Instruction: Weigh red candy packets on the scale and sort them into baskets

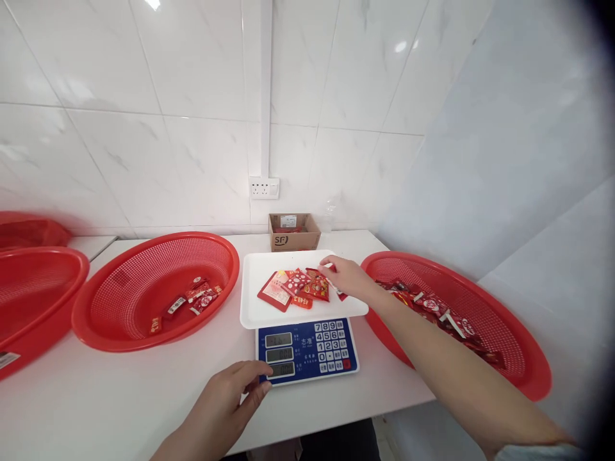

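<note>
My right hand [343,276] is over the right part of the scale's white weighing tray [252,301], its fingers pinched on a small red-and-white packet [340,293]. Beside it on the tray lie several red packets: a flat red one with a pale printed face [277,290], a dotted one [296,282] and a patterned one [317,285]. My left hand [230,397] rests at the near left corner of the blue digital scale [310,358]. Its index finger touches the display panel's edge, thumb apart from it; its other fingers are curled and partly hidden.
A red perforated basket [106,294] with several small packets stands to the left, another red basket [192,240] edge behind them. On the right a red basket [533,358] holds many packets. A cardboard box [295,241] stands against the tiled wall, below a socket [264,187].
</note>
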`<state>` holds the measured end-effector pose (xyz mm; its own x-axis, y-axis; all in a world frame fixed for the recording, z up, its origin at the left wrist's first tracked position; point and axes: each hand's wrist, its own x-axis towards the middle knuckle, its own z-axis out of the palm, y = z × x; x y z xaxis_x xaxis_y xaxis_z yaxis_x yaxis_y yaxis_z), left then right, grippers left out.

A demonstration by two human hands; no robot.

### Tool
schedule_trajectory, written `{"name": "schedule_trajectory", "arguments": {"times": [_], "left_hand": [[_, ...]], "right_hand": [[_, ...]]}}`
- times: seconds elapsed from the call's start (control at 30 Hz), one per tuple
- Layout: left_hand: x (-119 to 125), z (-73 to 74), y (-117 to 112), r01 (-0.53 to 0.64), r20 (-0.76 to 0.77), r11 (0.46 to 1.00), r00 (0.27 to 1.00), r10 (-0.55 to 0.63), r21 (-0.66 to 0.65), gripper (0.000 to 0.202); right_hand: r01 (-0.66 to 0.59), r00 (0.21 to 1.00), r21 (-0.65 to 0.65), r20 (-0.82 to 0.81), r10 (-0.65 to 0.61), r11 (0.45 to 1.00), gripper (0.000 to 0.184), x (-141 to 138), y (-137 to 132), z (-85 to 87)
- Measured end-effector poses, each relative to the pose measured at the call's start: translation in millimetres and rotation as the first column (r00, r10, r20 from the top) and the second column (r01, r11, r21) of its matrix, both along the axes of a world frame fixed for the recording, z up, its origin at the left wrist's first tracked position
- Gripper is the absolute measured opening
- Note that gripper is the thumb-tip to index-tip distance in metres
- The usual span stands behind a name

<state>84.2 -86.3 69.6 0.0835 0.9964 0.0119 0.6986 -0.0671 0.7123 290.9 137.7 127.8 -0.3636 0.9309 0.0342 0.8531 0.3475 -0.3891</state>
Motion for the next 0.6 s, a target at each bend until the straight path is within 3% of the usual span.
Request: {"name": "schedule_trajectory", "arguments": {"times": [0.2, 0.3, 0.37, 0.47, 0.6], "left_hand": [[-10, -5.1, 0, -0.054, 0.022, 0.998, 0.998, 0.054, -0.012, 0.027], [-7, -7.0, 6, -0.03, 0.037, 0.999, 0.999, 0.03, -0.016, 0.027], [-2, -7.2, 10, 0.009, 0.039, 1.0, 0.999, -0.008, -0.02, 0.026], [6, -5.6, 16, 0.055, 0.034, 0.998, 0.998, -0.055, -0.015, 0.025], [10, -2.2, 15, 0.065, 0.029, 0.998, 0.997, -0.064, -0.015, 0.026]], "right_hand": [[0.214, 0.963, 0.069, 0.155, -0.222, 0.974, 0.035, 79, 10, 1.5], [0.243, 0.936, 0.06, 0.246, -0.25, 0.968, 0.032, 102, 4, -6.7], [0.173, 0.958, 0.085, 0.216, -0.188, 0.981, 0.035, 98, -4, -14.0], [-0.04, 0.994, 0.128, 0.106, 0.026, 0.991, 0.045, 68, -20, -22.4], [-0.313, 0.947, 0.041, 0.092, 0.308, 0.949, 0.059, 14, -34, -25.4]]}}
